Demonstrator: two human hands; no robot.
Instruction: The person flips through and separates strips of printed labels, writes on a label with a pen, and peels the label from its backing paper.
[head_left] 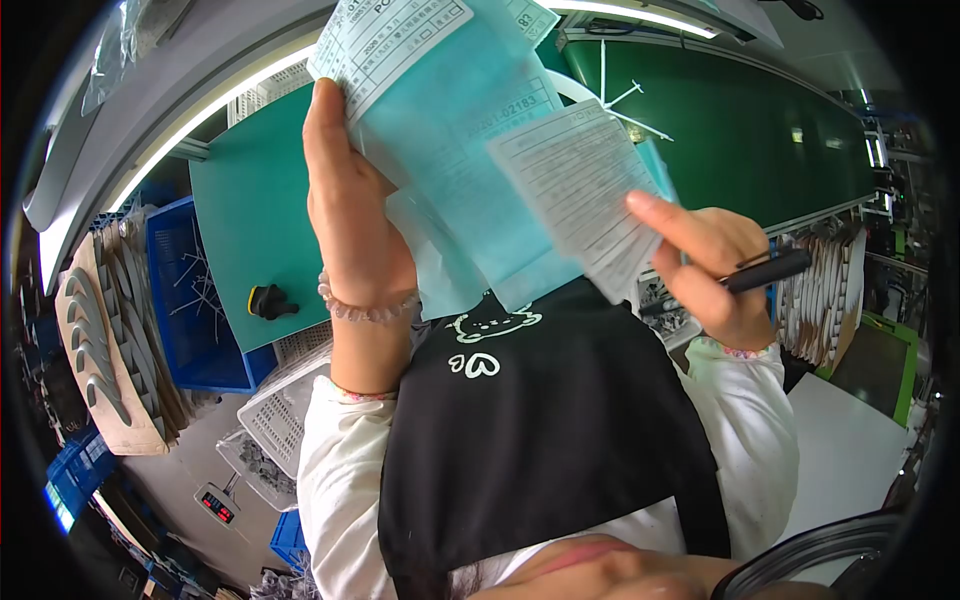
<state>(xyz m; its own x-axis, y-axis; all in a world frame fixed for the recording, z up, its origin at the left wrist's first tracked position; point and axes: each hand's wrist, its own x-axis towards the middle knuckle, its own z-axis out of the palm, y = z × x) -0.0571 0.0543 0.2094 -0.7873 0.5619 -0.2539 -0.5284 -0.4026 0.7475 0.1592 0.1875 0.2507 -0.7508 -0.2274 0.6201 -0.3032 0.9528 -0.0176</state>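
Note:
My left hand (355,215), with a beaded bracelet at the wrist, grips a stack of light-blue translucent plastic bags (440,185). A white printed label (405,45) shows at the top of the stack, and more print shows faintly through the film. Between thumb and fingers of my right hand (715,260) is a printed paper slip (575,185), slightly blurred, overlapping the right side of the bags. A black pen (768,270) is also tucked in the fingers of that hand, pointing out to the right. The thumb of my left hand is partly hidden behind the bags.
A green work surface (250,190) lies beyond, with a small black-and-yellow object (270,302) on it. To the left stands a blue crate (165,300) beside a board of curved metal parts (95,350). A white rod stand (603,75) is at the back.

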